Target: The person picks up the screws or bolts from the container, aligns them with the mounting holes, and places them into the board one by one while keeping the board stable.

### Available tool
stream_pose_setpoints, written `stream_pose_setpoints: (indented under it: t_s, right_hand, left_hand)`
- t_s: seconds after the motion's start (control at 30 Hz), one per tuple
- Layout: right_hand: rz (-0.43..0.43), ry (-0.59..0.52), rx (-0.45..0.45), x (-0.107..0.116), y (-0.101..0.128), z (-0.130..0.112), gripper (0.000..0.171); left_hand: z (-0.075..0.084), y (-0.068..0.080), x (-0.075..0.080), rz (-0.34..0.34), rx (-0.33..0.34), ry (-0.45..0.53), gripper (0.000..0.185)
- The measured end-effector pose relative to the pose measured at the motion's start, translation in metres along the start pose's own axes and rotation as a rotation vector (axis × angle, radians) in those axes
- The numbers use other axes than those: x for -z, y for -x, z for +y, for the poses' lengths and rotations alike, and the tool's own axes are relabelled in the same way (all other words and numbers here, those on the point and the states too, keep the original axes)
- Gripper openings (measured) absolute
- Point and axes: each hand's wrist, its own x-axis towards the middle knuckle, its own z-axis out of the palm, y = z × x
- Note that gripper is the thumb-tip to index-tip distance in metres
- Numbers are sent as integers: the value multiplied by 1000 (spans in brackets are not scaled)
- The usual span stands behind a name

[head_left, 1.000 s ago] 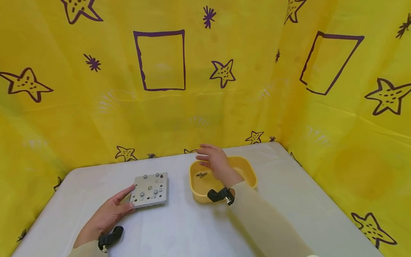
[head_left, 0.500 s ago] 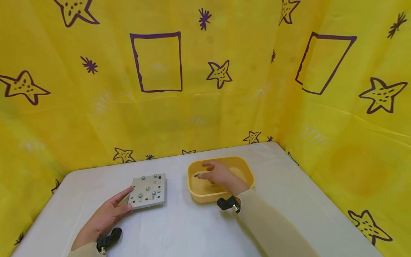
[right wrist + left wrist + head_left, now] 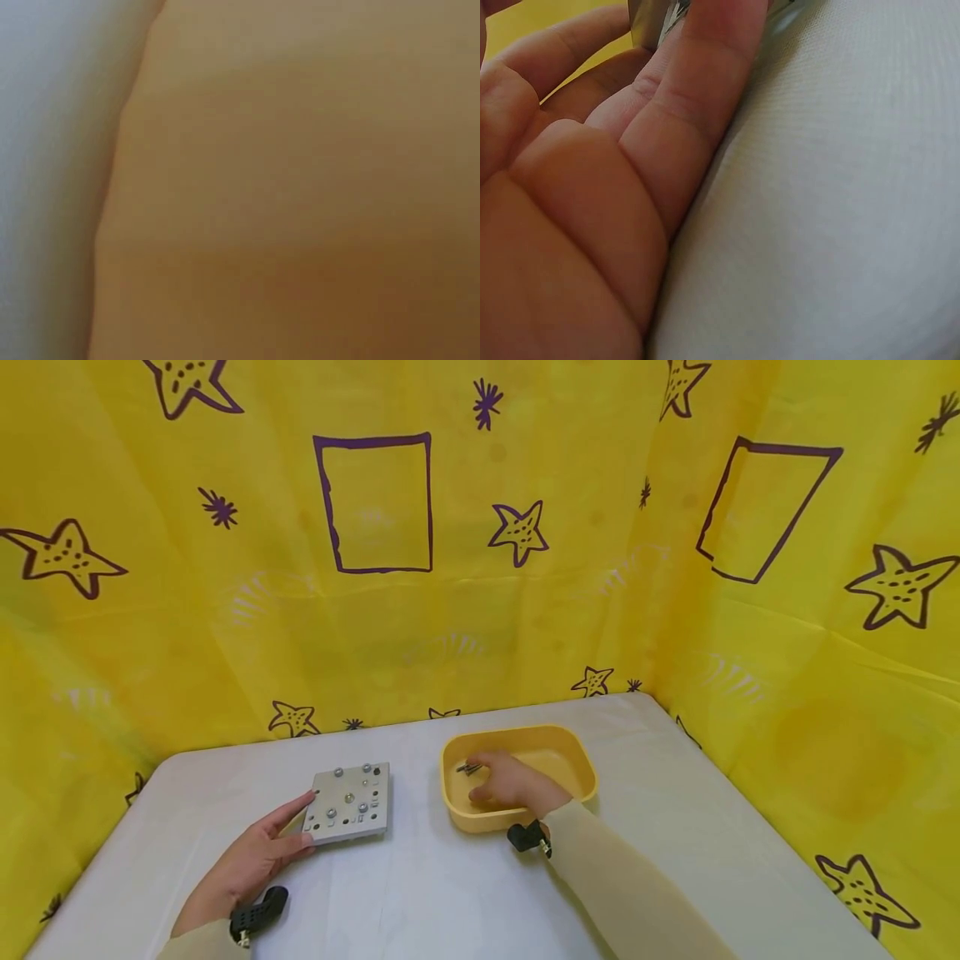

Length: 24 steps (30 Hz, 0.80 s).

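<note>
Our right hand [image 3: 504, 783] has dropped deeper into the yellow tray [image 3: 577, 758] at frame centre, reaching for screws [image 3: 469, 767]; whether it grasps any, we cannot tell. Left hand [image 3: 258, 852] rests released against the metal plate [image 3: 349, 802]. We judge picking underway; next needs a clean pinch.

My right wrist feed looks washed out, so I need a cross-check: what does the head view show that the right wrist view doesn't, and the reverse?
Only the head view shows the right hand down inside the yellow tray beside small dark screws, the left hand touching the metal plate at its near left edge, and the starred yellow backdrop.

Only the right wrist view shows the tray wall close up, a blur with no detail.

Both show the tray's yellow and the white table.
</note>
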Motion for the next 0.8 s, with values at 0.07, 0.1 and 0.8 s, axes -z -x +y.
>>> stream_pose_setpoints:
  t_s: [0.07, 0.1, 0.8]
  right_hand:
    - [-5, 55, 5, -1, -1, 1, 56]
    - [-9, 74, 4, -1, -1, 1, 55]
    - [35, 187, 67, -4, 3, -8, 22]
  left_hand:
    - [0, 0, 0, -3, -4, -5, 80]
    - [0, 0, 0, -3, -3, -5, 80]
    - [0, 0, -1, -24, 1, 31, 81]
